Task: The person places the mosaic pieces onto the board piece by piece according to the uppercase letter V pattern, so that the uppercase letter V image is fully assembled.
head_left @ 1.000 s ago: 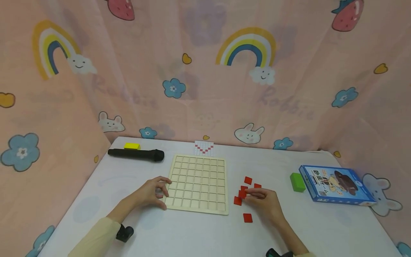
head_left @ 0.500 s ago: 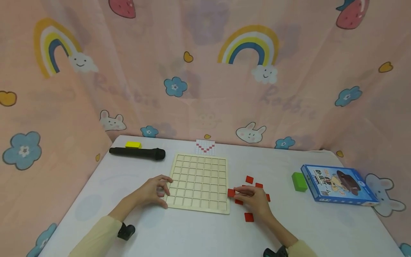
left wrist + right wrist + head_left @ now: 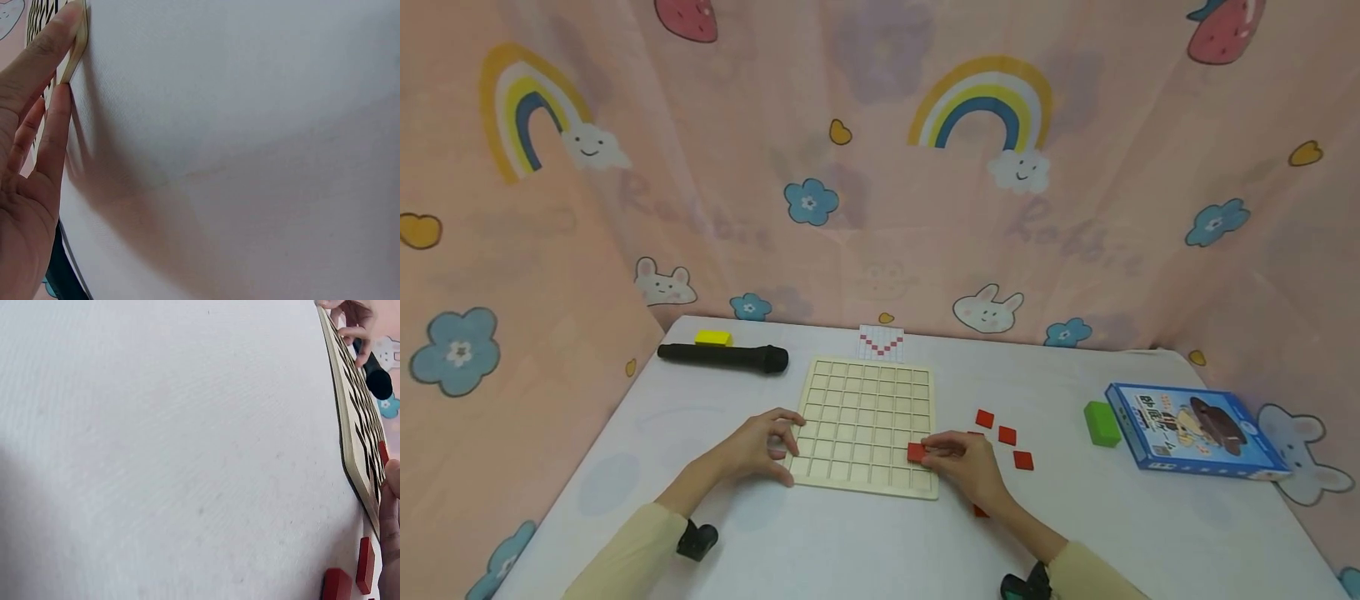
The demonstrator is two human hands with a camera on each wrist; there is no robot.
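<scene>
A pale wooden grid board point(image 3: 856, 400) lies on the white table. My right hand point(image 3: 972, 469) pinches a red square tile point(image 3: 915, 452) between thumb and fingertips, low over the board's right-hand cells. In the right wrist view the pinched tile point(image 3: 383, 451) shows at the board's edge. The fingers of my left hand point(image 3: 760, 447) rest along the board's left border, with the thumb by its near left corner. Several loose red tiles point(image 3: 1007, 435) lie right of the board, some partly hidden behind my right hand.
Behind the board stands a small card point(image 3: 882, 342) with a red V pattern on a grid. A black microphone point(image 3: 722, 357) and a yellow block point(image 3: 712, 337) lie at the back left. To the right are a green block point(image 3: 1102, 424) and a blue box point(image 3: 1195, 429).
My right hand has taken the red tile from the loose group and carried it left, over the board's right edge. My left hand has stayed at the board's left border.
</scene>
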